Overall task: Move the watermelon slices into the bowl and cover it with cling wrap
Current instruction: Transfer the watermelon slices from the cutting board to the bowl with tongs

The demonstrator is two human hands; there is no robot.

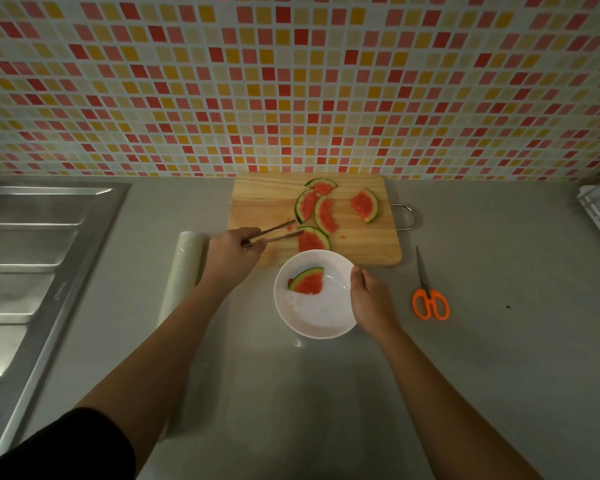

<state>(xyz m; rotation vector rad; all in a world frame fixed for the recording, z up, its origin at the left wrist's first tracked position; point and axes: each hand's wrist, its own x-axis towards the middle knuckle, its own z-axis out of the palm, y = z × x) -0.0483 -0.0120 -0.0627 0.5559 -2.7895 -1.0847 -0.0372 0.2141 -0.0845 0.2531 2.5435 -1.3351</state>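
Head camera looks down on the left hand pinching wooden chopsticks (tips slightly apart, right at the nearest watermelon slice), while the right hand grips the rim of the white bowl. I'd clamp that slice near its rind, likely the firmest part, and lift it low, with the bowl held close to the cutting board. Count: five slices on the board, one in the bowl, one cling wrap roll, one pair of scissors

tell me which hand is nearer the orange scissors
Right. The right hand grips the bowl beside the scissors; the left hand, holding chopsticks, is beyond the bowl.
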